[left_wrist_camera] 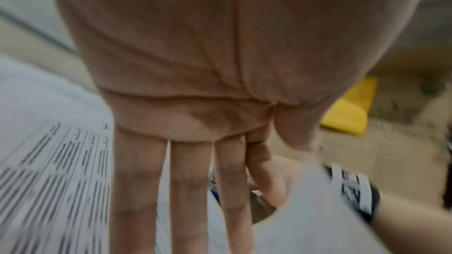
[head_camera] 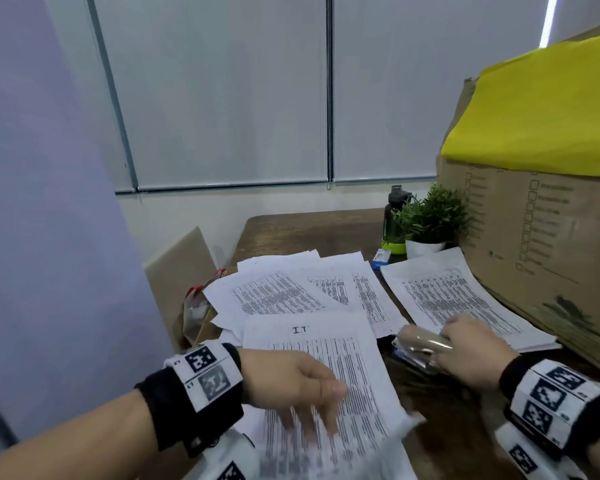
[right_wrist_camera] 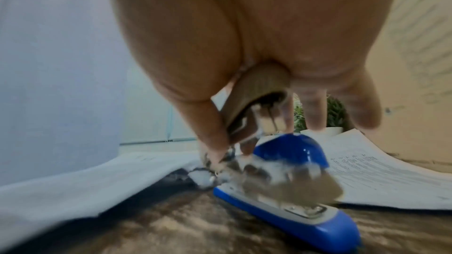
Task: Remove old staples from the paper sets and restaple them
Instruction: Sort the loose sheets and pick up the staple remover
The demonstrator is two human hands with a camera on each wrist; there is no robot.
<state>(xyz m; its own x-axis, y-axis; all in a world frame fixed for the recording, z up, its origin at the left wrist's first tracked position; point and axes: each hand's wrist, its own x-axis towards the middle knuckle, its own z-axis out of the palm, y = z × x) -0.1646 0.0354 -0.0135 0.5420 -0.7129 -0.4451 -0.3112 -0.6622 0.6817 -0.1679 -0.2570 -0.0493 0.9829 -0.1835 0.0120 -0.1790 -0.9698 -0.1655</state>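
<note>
Left hand [head_camera: 291,382] fingers straight above the paper set [head_camera: 329,386] (blurred); right hand [head_camera: 471,351] grips the staple remover [head_camera: 421,342].

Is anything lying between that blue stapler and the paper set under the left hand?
Nothing visible does. The blue stapler sits on bare wooden table just right of the paper set that the left hand hovers over. The right hand holds a staple remover directly above the stapler.
</note>
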